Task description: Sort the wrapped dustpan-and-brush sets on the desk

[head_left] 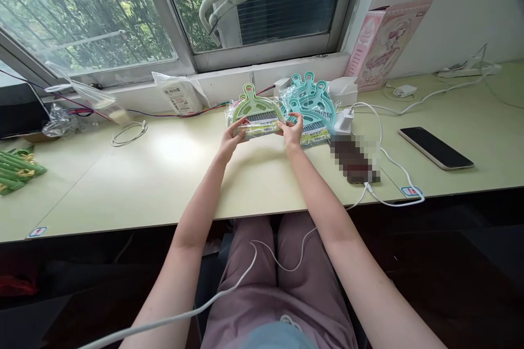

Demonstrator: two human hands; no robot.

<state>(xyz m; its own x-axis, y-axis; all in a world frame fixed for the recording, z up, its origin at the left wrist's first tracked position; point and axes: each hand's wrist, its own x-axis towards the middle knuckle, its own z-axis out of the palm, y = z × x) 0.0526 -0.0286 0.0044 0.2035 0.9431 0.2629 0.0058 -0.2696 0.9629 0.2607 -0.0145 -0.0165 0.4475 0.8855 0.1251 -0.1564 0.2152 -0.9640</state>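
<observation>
Both hands' fingers (240, 126) (295, 122) pinch the green set (256, 114) — beside the teal sets (313, 103), above the tabletop (164, 174). Risk: slick wrap could slip; close spacing could snag and drag the teal sets.

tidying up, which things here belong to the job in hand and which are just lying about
Job:
clear-wrapped green plastic dustpan set, in left hand and right hand
matching teal sets, probably

Lying about, apparently:
black-screened rectangular phone
pink illustrated cardboard box

print on the pink box (388, 46), white packet (180, 95) and desk stickers (411, 191) is too small to read.
</observation>
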